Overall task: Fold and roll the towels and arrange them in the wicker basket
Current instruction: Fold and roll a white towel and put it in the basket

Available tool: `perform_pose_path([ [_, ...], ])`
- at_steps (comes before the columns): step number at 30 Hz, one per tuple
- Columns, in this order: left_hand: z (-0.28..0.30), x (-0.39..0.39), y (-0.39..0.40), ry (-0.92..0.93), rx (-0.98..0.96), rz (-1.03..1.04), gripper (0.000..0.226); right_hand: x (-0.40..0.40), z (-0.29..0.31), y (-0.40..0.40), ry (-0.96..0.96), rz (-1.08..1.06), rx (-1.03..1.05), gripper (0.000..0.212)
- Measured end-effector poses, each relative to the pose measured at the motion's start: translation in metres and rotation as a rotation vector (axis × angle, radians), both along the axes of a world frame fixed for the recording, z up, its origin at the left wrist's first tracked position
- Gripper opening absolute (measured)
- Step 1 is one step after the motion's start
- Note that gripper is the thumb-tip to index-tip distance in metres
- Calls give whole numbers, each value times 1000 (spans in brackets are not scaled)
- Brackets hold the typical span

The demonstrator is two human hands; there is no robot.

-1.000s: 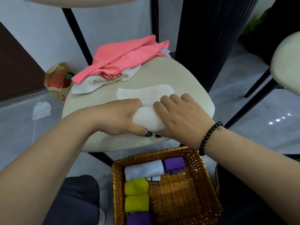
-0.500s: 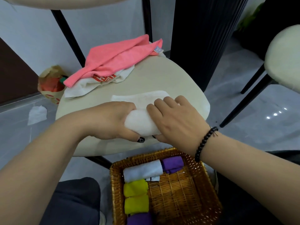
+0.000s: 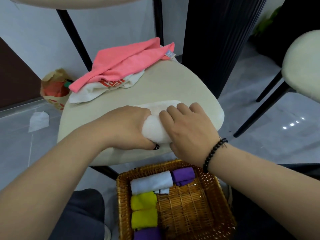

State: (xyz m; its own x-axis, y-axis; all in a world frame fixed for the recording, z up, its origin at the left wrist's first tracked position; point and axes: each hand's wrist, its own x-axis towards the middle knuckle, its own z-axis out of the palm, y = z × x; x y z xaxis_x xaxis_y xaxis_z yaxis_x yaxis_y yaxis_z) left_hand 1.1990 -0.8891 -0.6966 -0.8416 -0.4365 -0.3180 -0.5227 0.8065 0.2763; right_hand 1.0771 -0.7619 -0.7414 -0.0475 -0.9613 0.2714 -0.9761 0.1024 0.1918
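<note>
Both hands grasp one white towel [image 3: 155,130], partly rolled, on the cream chair seat [image 3: 173,87]. Left hand [image 3: 128,127]: fingers curled round the roll's left end, thumb beneath. Right hand [image 3: 188,129]: fingers curled over the roll's right end; a black bead bracelet [image 3: 213,153] circles the wrist. The towel's unrolled tail lies flat beyond the fingers. Farther back on the seat, one pink towel [image 3: 124,61] lies over one white printed cloth [image 3: 97,89]. Below the seat edge, the wicker basket [image 3: 190,208] holds five rolls: one white roll [image 3: 151,181], two yellow rolls [image 3: 143,200], two purple rolls [image 3: 183,175]. On the floor at left stand a paper bag [image 3: 55,85] and a crumpled tissue [image 3: 39,118].
</note>
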Motion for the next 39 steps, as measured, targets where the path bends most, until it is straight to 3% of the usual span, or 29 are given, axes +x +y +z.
perform_pose_path([
  [3, -24, 7, 18, 241, -547, -135, 53, -13, 23, -15, -189, 13, 265, 31],
  [5, -29, 11, 29, 408, -702, -189, 55, -22, 34, -20, -291, 3, 381, 31],
  [6, -27, 11, 30, 357, -649, -176, 54, -23, 35, -19, -288, 7, 385, 33],
  [9, -14, 7, 14, 98, -237, -78, 46, -15, 20, -7, -70, 15, 215, 44],
  [11, -5, 4, -1, 55, 31, -27, 43, -7, 7, 1, -11, -23, 70, 57],
  [13, 0, 2, -8, 4, 126, -5, 42, -6, 2, 1, -18, -17, 16, 56],
  [15, -3, 0, -3, 4, 46, 31, 42, -10, 11, -8, -78, -5, 124, 44],
  [18, -26, 7, 15, 247, -508, -42, 50, -24, 30, -26, -268, -3, 352, 37],
  [20, -34, 10, 25, 407, -710, -97, 51, -27, 34, -28, -295, 1, 386, 40],
  [21, -31, 10, 27, 361, -658, -85, 50, -26, 32, -24, -244, 9, 360, 44],
  [24, -14, 5, 10, 105, -221, -5, 46, -14, 15, -5, -50, 10, 174, 64],
  [27, 2, 1, -8, 12, 36, 34, 40, -15, 6, -5, -28, 52, 79, 69],
  [29, -6, 2, 0, 41, -99, 69, 43, -20, 11, -17, -64, 85, 152, 55],
  [31, -25, 5, 16, 231, -522, 3, 47, -28, 22, -30, -159, 94, 261, 45],
  [33, -40, 8, 26, 376, -757, -65, 48, -33, 27, -37, -227, 98, 325, 44],
  [36, -35, 4, 19, 343, -657, -80, 47, -30, 25, -34, -111, 101, 277, 49],
  [39, -14, -1, -6, 135, -231, -41, 44, -23, 15, -22, 3, 99, 139, 61],
])
